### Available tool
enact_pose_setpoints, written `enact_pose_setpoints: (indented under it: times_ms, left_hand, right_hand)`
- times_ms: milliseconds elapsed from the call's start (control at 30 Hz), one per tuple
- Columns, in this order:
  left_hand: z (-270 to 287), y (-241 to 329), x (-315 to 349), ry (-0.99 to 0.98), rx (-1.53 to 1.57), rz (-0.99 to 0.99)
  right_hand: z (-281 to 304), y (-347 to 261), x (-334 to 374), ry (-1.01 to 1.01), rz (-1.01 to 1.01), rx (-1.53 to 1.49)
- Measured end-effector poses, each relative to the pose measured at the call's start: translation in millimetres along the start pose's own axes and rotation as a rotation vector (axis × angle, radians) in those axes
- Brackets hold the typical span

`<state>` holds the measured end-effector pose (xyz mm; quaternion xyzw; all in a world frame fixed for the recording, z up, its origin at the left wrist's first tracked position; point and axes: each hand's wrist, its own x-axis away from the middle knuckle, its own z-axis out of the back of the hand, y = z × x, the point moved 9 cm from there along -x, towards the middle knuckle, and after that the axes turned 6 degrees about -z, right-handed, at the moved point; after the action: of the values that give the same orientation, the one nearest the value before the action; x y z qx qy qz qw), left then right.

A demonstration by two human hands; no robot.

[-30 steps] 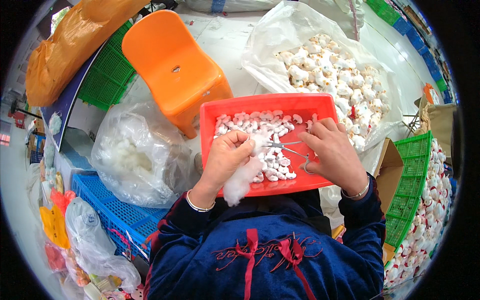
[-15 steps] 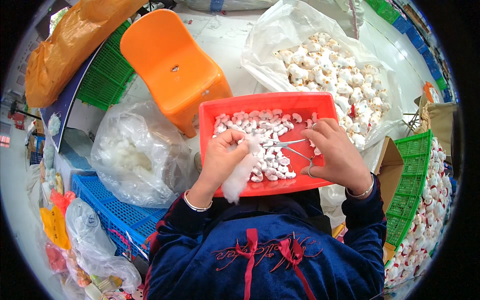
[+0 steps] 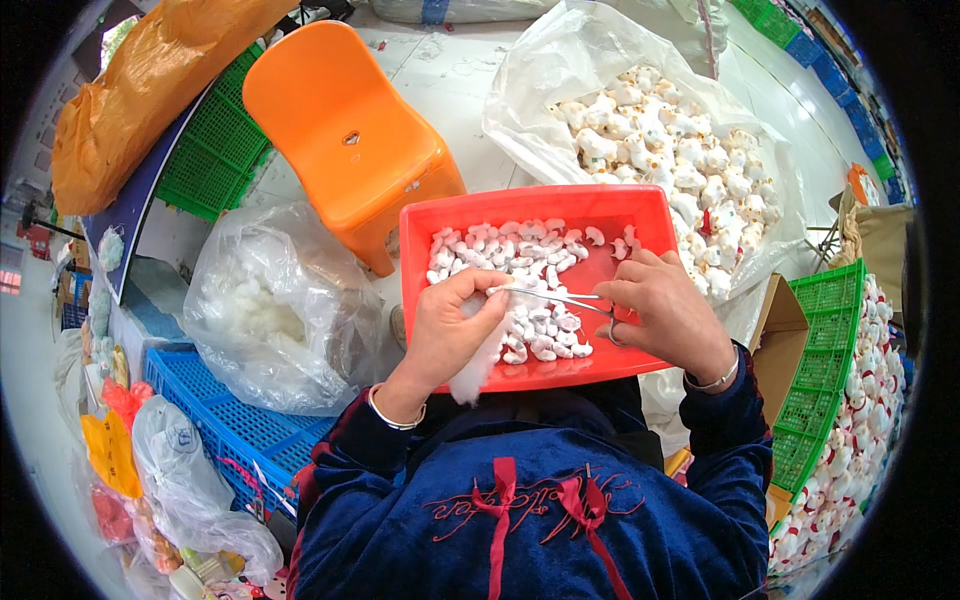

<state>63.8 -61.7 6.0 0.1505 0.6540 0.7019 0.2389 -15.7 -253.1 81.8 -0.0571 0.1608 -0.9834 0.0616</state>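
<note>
My left hand point(image 3: 440, 328) is closed over the near left part of a red plastic tray point(image 3: 625, 203), pinching a tuft of white stuffing point(image 3: 476, 368) that hangs below its fingers. Whether a small fabric piece is also in that pinch, I cannot make out. My right hand point(image 3: 672, 312) grips slim metal forceps point(image 3: 562, 296) by the finger rings. Their jaws point left, and the tips lie at my left fingertips. Beneath both hands, many small white curved fabric pieces point(image 3: 548, 325) lie spread in the tray.
Beyond the tray stands an orange chair point(image 3: 335, 130). At left, a clear bag of stuffing point(image 3: 255, 310) rests by a blue crate point(image 3: 215, 400). A large bag of white stuffed pieces point(image 3: 690, 165) sits at far right, with a green crate point(image 3: 825, 370) at right.
The forceps have shifted from the stuffing to the left fingertips, lying more level with their rings closer together. My right hand has closed in around them. Less stuffing shows above my left fingers.
</note>
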Motion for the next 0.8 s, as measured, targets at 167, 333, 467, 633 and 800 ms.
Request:
enact_pose_setpoints:
  times_ms: [167, 333, 467, 633, 800]
  left_hand:
    - [-3.3, -16.4, -0.7, -0.072, 0.274, 0.082]
    - [-11.5, -16.7, -0.7, -0.128, 0.301, 0.117]
    - [-14.3, -15.1, -1.2, -0.149, 0.314, 0.134]
    - [-3.5, -39.1, -3.4, -0.011, 0.45, 0.217]
    - [-6.3, -42.1, -2.2, 0.045, 0.584, 0.239]
  right_hand:
    - [1.6, -1.5, 2.8, -0.019, -0.012, 0.003]
    - [-1.5, -6.0, 3.7, -0.066, -0.006, 0.04]
    - [-8.1, -9.4, 0.9, -0.051, 0.05, 0.055]
    - [5.8, 1.0, 3.8, 0.057, 0.016, 0.027]
    - [17.1, -22.1, 3.6, 0.19, 0.042, 0.041]
